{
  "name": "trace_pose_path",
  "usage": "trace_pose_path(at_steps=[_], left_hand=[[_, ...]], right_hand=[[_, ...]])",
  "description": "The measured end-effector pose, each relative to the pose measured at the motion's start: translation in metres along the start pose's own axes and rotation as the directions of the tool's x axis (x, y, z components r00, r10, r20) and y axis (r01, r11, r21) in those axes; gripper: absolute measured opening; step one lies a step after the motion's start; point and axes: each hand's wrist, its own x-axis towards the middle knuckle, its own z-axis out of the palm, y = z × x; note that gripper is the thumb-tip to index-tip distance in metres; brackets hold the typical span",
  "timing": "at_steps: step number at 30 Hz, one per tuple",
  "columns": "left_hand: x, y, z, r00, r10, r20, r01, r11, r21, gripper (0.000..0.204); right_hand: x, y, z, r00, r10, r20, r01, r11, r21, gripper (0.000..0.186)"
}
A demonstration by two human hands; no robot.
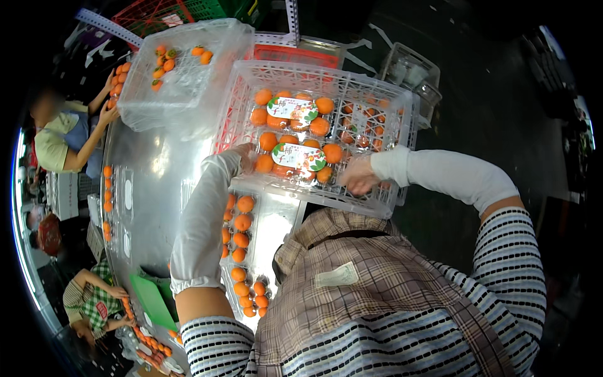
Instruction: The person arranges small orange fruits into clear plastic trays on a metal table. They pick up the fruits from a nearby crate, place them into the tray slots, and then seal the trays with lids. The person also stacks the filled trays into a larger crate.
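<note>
A clear plastic crate (389, 200) stands in front of me. Two clear packs of orange persimmons with white printed labels lie in it, a far pack (293, 112) and a near pack (298, 157). To their right, more persimmons (363, 125) show under clear plastic. My left hand (246, 157) is at the near pack's left end, inside the crate's left side; its fingers are mostly hidden. By the same pack's right end is my right hand (359, 176), fingers bent downward and blurred. Whether either hand grips the pack is unclear. White sleeves cover both forearms.
Left of the crate, a metal table (163, 195) carries open trays of persimmons (242, 223). A plastic-lined crate (188, 75) with several loose persimmons stands at the far left. Two co-workers (69, 135) (94, 301) handle fruit along the left. A green bin (151, 301) sits at lower left.
</note>
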Motion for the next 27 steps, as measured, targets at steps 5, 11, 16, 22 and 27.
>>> trace_pose_path(at_steps=[5,11,16,22,27], left_hand=[[-0.008,0.005,-0.001,0.995,0.087,0.044,-0.095,0.967,0.238,0.031],[0.01,-0.038,-0.026,0.906,0.348,0.242,-0.359,0.933,0.0,0.038],[-0.019,0.004,-0.021,0.929,0.306,0.209,-0.252,0.935,-0.249,0.051],[0.019,0.006,0.003,0.976,0.194,-0.103,-0.197,0.98,-0.02,0.047],[0.053,-0.011,0.0,0.989,-0.148,-0.005,0.141,0.947,-0.288,0.03]], right_hand=[[0.033,0.027,0.037,0.967,-0.122,-0.222,0.167,0.966,0.197,0.023],[-0.035,0.028,0.067,0.924,-0.236,-0.3,0.315,0.916,0.249,0.016],[-0.033,0.029,0.051,0.895,-0.316,-0.315,0.39,0.897,0.207,0.022],[-0.01,0.009,0.045,0.958,-0.172,-0.229,0.168,0.985,-0.038,0.025],[0.026,0.02,0.044,0.923,-0.153,-0.353,0.255,0.93,0.265,0.024]])
